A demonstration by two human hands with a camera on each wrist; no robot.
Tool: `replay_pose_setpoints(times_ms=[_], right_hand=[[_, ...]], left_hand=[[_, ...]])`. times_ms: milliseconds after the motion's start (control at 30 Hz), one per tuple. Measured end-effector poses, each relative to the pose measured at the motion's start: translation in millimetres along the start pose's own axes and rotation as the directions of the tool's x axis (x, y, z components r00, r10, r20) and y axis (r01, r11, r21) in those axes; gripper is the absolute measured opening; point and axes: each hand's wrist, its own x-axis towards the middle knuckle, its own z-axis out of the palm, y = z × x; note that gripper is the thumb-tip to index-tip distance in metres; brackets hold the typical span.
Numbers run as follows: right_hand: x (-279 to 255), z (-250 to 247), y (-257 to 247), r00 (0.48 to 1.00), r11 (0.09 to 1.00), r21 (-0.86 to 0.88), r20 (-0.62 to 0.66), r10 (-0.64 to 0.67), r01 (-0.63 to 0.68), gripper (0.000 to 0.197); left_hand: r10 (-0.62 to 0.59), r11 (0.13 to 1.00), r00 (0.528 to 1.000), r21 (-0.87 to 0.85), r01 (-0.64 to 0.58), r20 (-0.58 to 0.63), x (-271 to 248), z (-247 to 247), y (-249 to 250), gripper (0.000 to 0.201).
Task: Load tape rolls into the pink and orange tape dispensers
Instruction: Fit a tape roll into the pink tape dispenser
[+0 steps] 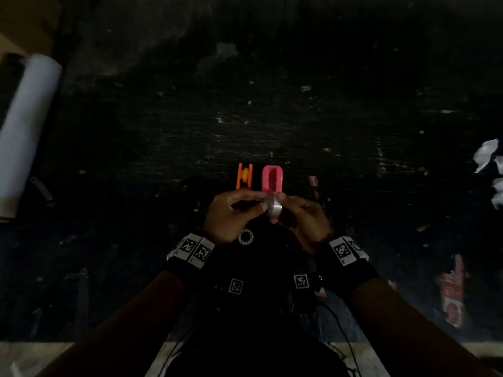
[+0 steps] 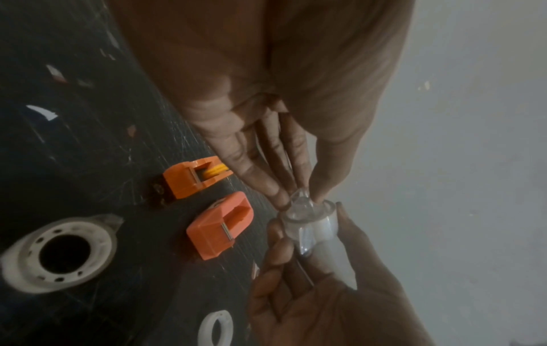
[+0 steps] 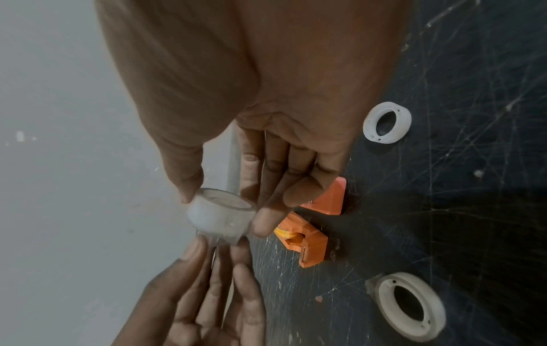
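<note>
A clear tape roll (image 1: 273, 206) is held above the table, near the upright pink dispenser (image 1: 272, 179) and orange dispenser (image 1: 244, 176).

Both hands are meeting on a clear tape roll (image 1: 273, 206), the right hand (image 1: 302, 220) pinching it and the left hand (image 1: 231, 213) touching its edge. Just beyond the grip, the pink dispenser (image 1: 272, 178) and the orange dispenser (image 1: 244, 176) are standing side by side, blocking the way straight ahead. A white ring (image 1: 245, 237) is lying just under the left wrist. Farther ahead, the dark table (image 1: 272, 104) is lying open.
</note>
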Motion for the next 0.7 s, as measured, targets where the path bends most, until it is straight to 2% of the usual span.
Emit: replay_pose_setpoints(times_ms=[67,200,333,433,600,700], right_hand=[[0.3,0.3,1.2,1.0,1.0,-0.009,-0.007,-0.002,0.002,0.037],[2.7,0.9,4.6,1.0,0.999,-0.049,-0.027,-0.011,0.01,0.03],[5.8,-0.2,8.0,0.998,0.993,-0.118,-0.067,-0.008,0.0,0.039],[9.5,-1.9,10.9,0.995,0.99,-0.139,-0.103,-0.004,-0.01,0.038],[9.4,0.7,8.0,0.967,0.96,-0.246,-0.18,-0.179,0.131,0.008],[11.1,-1.1,9.6,0.94,0.907,-0.373,-0.194,-0.282,0.195,0.006]], left_hand=[[0.006,1.0,1.0,0.008,-0.006,0.006,-0.1,0.4,-0.3,0.023],[0.014,0.999,1.0,0.05,-0.015,0.017,1.3,0.3,-2.6,0.024],[0.023,0.991,0.999,0.129,-0.027,0.033,5.4,-1.0,-6.8,0.024],[0.026,0.988,1.0,0.151,-0.028,0.013,7.4,0.2,-8.0,0.024],[0.001,0.988,1.0,0.153,0.002,-0.024,7.1,6.2,-14.9,0.024],[-0.018,0.988,0.997,0.153,0.03,-0.078,9.6,11.2,-18.3,0.025]])
